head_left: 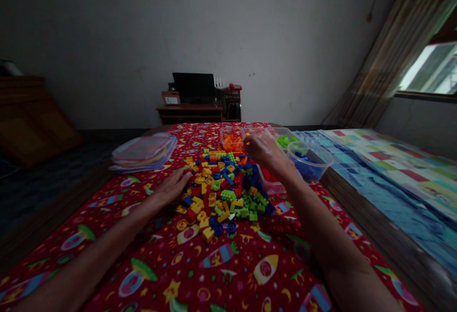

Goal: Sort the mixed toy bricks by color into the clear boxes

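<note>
A loose pile of toy building blocks (pixel 227 196) in yellow, green, blue, red and orange covers the middle of the table. My left hand (pixel 174 187) rests at the pile's left edge, fingers stretched out beside the yellow blocks. Above the clear boxes at the back, my right hand (pixel 263 146) is closed with its fingertips pointing left and down. A speck of yellow shows by those fingertips; whether it is held or lies behind them is unclear. Orange blocks (pixel 233 144) and green blocks (pixel 284 140) sit in separate boxes. Part of a box with red blocks (pixel 270 175) is hidden by my right forearm.
A round clear tub (pixel 323 163) with blue blocks stands at the right. Stacked plastic lids (pixel 143 152) lie at the back left on the red patterned cloth (pixel 228 283). Beyond the table are a bed (pixel 400 169) on the right and a desk with a monitor (pixel 193 87).
</note>
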`<state>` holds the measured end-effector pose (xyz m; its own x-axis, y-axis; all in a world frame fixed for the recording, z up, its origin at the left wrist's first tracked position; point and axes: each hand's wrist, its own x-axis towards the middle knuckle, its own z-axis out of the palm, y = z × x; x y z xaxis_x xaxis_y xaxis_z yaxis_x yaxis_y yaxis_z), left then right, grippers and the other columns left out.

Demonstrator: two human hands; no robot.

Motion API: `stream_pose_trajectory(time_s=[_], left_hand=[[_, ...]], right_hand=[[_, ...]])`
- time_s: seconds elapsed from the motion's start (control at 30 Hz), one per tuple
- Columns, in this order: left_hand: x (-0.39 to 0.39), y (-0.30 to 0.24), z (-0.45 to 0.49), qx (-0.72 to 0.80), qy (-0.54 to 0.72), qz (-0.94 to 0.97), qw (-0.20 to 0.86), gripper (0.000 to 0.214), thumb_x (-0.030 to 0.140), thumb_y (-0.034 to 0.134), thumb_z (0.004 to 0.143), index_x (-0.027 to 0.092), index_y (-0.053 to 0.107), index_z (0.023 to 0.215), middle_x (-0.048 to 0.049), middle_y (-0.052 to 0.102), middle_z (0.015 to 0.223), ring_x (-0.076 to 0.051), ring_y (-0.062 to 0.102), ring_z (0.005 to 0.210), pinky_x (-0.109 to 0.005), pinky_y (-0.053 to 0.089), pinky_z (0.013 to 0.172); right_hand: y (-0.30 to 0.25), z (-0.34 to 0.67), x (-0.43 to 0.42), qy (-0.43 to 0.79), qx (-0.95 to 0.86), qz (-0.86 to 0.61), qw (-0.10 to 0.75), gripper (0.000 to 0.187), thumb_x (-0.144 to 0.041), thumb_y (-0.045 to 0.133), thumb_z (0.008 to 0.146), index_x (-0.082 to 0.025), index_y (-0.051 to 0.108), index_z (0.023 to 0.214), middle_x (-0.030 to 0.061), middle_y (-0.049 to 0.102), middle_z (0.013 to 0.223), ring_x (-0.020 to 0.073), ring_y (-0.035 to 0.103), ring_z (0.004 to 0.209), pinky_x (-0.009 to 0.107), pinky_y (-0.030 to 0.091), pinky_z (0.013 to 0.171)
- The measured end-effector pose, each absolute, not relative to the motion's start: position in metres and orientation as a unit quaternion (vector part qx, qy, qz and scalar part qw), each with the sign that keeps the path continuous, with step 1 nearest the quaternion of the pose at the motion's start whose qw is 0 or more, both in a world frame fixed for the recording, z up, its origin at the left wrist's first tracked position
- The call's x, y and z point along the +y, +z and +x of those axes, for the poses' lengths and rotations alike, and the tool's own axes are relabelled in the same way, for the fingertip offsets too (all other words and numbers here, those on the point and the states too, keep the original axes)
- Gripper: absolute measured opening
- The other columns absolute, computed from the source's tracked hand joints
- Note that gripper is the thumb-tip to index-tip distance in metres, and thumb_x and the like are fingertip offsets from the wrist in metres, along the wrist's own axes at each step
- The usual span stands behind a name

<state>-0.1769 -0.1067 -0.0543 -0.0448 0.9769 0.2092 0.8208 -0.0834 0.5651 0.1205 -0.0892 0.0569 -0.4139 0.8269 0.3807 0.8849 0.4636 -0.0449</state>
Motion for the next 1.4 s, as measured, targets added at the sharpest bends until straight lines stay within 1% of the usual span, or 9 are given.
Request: stream_pose_trajectory(time_s=[0.13,0.3,0.47,0.57,0.67,0.83,0.97,1.2,1.4], left_hand=[[-0.135,-0.05,-0.179,0.629,0.309,0.693,0.169,0.066,0.064,0.04,0.08,0.019,0.05,0.128,-0.0136,0.057,0.131,-0.031,0.055,0.117,-0.043,0.046,0.096],[-0.165,-0.059,-0.194,0.603,0.317,0.724,0.108,0.069,0.063,0.039,0.082,0.018,0.041,0.134,-0.0136,0.048,0.14,-0.03,0.045,0.127,-0.044,0.036,0.106],[-0.177,-0.076,-0.213,0.647,0.256,0.717,0.041,0.077,0.066,0.044,0.077,0.02,0.038,0.138,-0.014,0.045,0.141,-0.036,0.037,0.132,-0.053,0.028,0.108],[-0.178,-0.078,-0.207,0.628,0.226,0.74,0.081,0.092,0.064,0.059,0.068,0.019,0.031,0.143,-0.0163,0.04,0.145,-0.038,0.037,0.131,-0.052,0.032,0.106],[-0.175,-0.076,-0.185,0.595,0.245,0.76,0.089,0.095,0.054,0.068,0.062,0.022,0.032,0.143,-0.0147,0.034,0.148,-0.038,0.031,0.135,-0.051,0.033,0.107],[-0.165,-0.073,-0.145,0.58,0.326,0.743,0.065,0.067,0.033,0.06,0.069,0.023,0.044,0.134,-0.0113,0.036,0.145,-0.032,0.033,0.135,-0.049,0.03,0.11],[-0.151,-0.064,-0.129,0.542,0.375,0.748,0.072,0.052,0.028,0.057,0.073,0.021,0.052,0.124,-0.0109,0.043,0.139,-0.028,0.041,0.13,-0.047,0.032,0.11],[-0.111,-0.04,-0.104,0.502,0.414,0.747,0.134,0.054,0.017,0.058,0.067,0.019,0.056,0.121,-0.009,0.058,0.125,-0.026,0.051,0.12,-0.043,0.036,0.107],[-0.09,-0.027,-0.095,0.429,0.466,0.724,0.275,0.075,0.018,0.064,0.065,0.02,0.04,0.136,-0.0125,0.05,0.137,-0.027,0.043,0.13,-0.043,0.034,0.108]], right_hand=[[0.032,0.08,-0.102,-0.054,-0.903,-0.389,0.173,0.027,-0.019,0.04,0.092,-0.014,0.067,0.088,0.0093,0.065,0.078,0.0138,0.052,0.066,0.027,0.036,0.062],[0.001,0.049,-0.117,-0.055,-0.96,-0.184,0.203,0.031,-0.038,0.046,0.093,-0.015,0.061,0.107,0.0127,0.061,0.108,0.0209,0.051,0.11,0.034,0.04,0.093],[-0.02,0.039,-0.122,-0.06,-0.965,-0.203,0.155,0.035,-0.04,0.048,0.092,-0.018,0.058,0.117,0.0155,0.052,0.126,0.0284,0.04,0.126,0.047,0.035,0.101],[-0.024,0.04,-0.115,-0.046,-0.966,-0.217,0.136,0.025,-0.033,0.05,0.092,-0.018,0.062,0.108,0.0132,0.057,0.118,0.0275,0.043,0.122,0.048,0.036,0.1],[-0.021,0.043,-0.107,-0.022,-0.968,-0.2,0.148,0.019,-0.027,0.055,0.089,-0.016,0.063,0.102,0.0126,0.06,0.111,0.0236,0.048,0.115,0.039,0.039,0.097],[-0.01,0.054,-0.098,0.03,-0.962,-0.192,0.19,0.011,-0.017,0.054,0.087,-0.012,0.064,0.09,0.011,0.064,0.097,0.0164,0.058,0.09,0.026,0.042,0.08],[-0.005,0.064,-0.09,0.07,-0.94,-0.242,0.229,0.014,-0.014,0.056,0.084,-0.011,0.065,0.095,0.0094,0.066,0.089,0.0148,0.058,0.08,0.024,0.039,0.07],[0.012,0.084,-0.085,0.067,-0.913,-0.347,0.202,0.024,-0.005,0.05,0.075,-0.01,0.068,0.089,0.0084,0.065,0.078,0.0134,0.052,0.067,0.024,0.033,0.063],[0.026,0.098,-0.083,0.065,-0.896,-0.391,0.202,0.023,0.002,0.045,0.066,-0.011,0.063,0.07,0.0005,0.053,0.06,0.0092,0.036,0.055,0.024,0.023,0.054]])
